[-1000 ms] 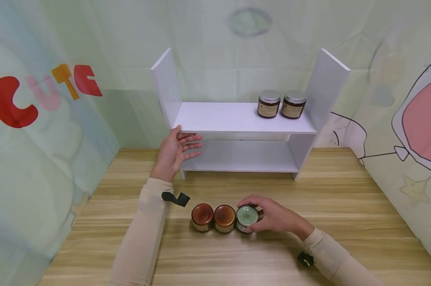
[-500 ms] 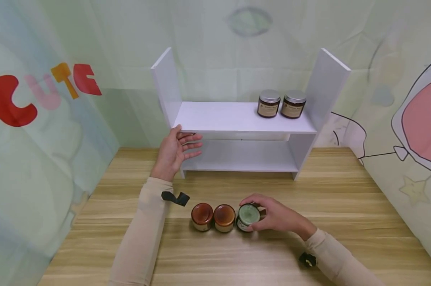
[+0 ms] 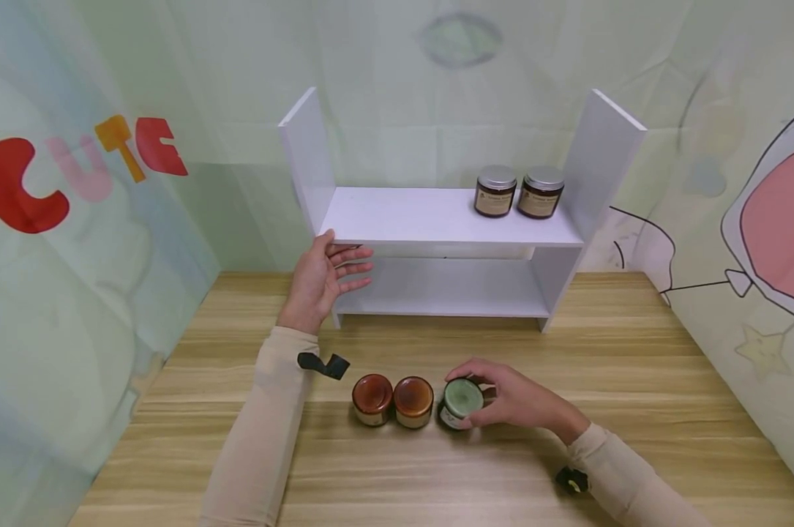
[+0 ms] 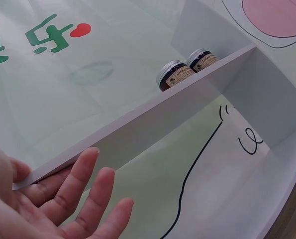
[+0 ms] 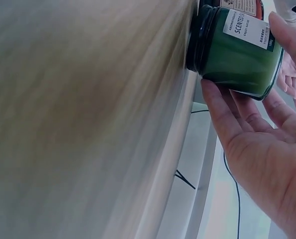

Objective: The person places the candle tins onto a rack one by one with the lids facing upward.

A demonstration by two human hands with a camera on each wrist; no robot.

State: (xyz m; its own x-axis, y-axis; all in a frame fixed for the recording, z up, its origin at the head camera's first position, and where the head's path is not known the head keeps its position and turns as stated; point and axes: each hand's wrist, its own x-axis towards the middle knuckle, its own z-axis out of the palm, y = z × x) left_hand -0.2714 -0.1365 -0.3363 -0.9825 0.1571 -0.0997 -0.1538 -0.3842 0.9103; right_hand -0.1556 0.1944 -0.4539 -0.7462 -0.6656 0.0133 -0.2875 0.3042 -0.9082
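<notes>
My left hand [image 3: 314, 282] pinches the left front edge of the white shelf's upper board [image 4: 113, 122], thumb on top and index finger underneath, its other fingers spread. With thumb and fingers, my right hand [image 3: 525, 395] grips a green scented candle jar [image 5: 245, 52]. That jar is upside down, dark lid toward the table and glass base up, slightly tilted. A small gap parts it from an amber candle jar [image 3: 413, 399] on its left. Beside that one stands a redder candle jar [image 3: 373, 397]. Both show their glass bases on top.
Two dark jars with silver lids, the left one [image 3: 495, 192] and the right one [image 3: 540, 193], stand upright at the upper board's right end. The shelf's lower board [image 3: 449, 289] lies beneath. Printed cloth [image 3: 397, 95] hangs behind the wooden table [image 3: 634, 366].
The green candle jar has shifted a little to the right in my right hand, away from the amber one, and tilts more. My left hand has stayed on the shelf.
</notes>
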